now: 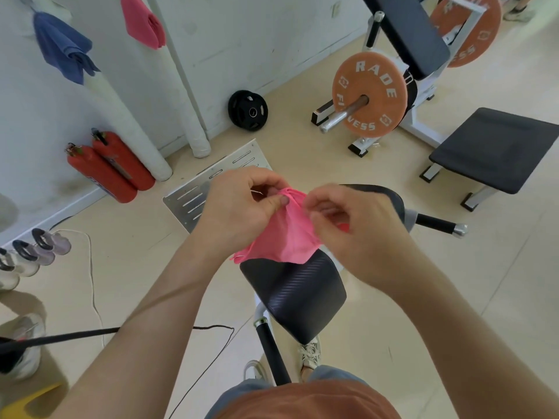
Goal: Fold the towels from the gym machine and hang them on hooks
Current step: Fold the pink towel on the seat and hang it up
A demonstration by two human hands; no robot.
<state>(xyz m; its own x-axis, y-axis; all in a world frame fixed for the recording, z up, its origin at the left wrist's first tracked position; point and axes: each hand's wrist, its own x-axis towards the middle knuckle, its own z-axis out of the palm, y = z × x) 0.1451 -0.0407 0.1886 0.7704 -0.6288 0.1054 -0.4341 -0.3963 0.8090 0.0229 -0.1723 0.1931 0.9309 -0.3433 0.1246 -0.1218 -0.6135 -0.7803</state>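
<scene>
Pink towel [284, 234] mid-fold, top edge pinched by left hand [239, 204] and right hand [357, 225]; blue towel [62, 46] and second pink towel [142, 22] already hang (hooks unseen).

pink towel [284, 234]: bunched, raised above black seat pad [296, 294] | blue towel [62, 49]: hanging on wall [242, 40] | second pink towel [142, 19]: hanging alongside (hooks hidden)

— Left hand [239, 207]?
— Raised ahead of the body, forearm bare; thumb and forefinger pinch the top edge of the pink towel [284, 237].
— Right hand [354, 228]?
— Level with it, just beside; fingers curled, pinching the same edge.
</scene>
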